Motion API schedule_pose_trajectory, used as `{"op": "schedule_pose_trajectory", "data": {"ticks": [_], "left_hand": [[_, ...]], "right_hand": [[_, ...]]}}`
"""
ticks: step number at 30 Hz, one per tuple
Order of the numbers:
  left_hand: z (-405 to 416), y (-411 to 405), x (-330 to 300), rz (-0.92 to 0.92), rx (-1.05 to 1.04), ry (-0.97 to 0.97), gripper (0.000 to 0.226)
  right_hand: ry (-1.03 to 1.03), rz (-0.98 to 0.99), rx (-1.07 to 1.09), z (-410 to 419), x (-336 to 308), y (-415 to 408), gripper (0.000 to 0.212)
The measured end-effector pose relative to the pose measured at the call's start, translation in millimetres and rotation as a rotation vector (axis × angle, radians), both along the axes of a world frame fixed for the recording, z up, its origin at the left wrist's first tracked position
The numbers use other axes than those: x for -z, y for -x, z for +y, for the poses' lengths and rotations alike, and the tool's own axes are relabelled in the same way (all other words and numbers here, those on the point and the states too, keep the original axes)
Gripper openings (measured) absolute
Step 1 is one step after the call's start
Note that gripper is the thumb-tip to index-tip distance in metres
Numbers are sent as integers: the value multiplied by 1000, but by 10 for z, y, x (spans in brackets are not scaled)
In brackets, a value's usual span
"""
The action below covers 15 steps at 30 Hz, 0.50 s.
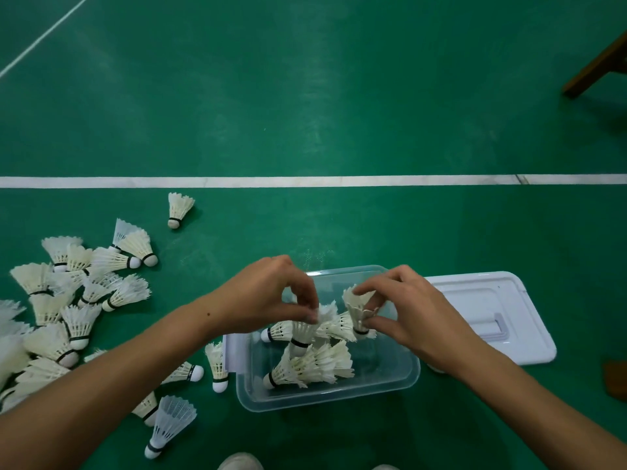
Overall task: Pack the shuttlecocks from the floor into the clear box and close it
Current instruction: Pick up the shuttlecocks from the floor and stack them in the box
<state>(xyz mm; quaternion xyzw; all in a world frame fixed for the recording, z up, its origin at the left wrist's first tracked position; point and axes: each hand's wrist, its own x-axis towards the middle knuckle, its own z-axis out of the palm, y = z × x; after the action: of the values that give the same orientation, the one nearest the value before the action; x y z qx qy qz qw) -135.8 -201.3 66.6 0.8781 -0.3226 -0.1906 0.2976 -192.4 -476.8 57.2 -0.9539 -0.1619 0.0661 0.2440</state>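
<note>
The clear box (400, 374) stands open on the green floor, with several white shuttlecocks (315, 366) lying inside. Above it, my left hand (271, 293) pinches the feather skirt of one shuttlecock (302, 335), cork down. My right hand (407, 310) pinches another shuttlecock (356, 308) by its feathers over the box's far half. The white lid (492, 317) lies flat on the floor just right of the box. A pile of loose shuttlecocks (68, 300) spreads over the floor to the left.
A single shuttlecock (179, 208) lies apart near the white court line (339, 181). A plastic-skirted shuttlecock (169, 424) lies at the box's near left. A wooden leg (597, 66) stands at the far right. Shoe tips (241, 462) show at the bottom edge.
</note>
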Motion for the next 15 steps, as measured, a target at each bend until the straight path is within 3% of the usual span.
{"op": "schedule_pose_trajectory", "data": {"ticks": [7, 15], "left_hand": [[-243, 125, 427, -173, 259, -186, 13], [-537, 161, 742, -40, 359, -349, 52]], "right_hand": [[38, 5, 189, -99, 71, 264, 53], [24, 18, 256, -20, 85, 381, 56]]}}
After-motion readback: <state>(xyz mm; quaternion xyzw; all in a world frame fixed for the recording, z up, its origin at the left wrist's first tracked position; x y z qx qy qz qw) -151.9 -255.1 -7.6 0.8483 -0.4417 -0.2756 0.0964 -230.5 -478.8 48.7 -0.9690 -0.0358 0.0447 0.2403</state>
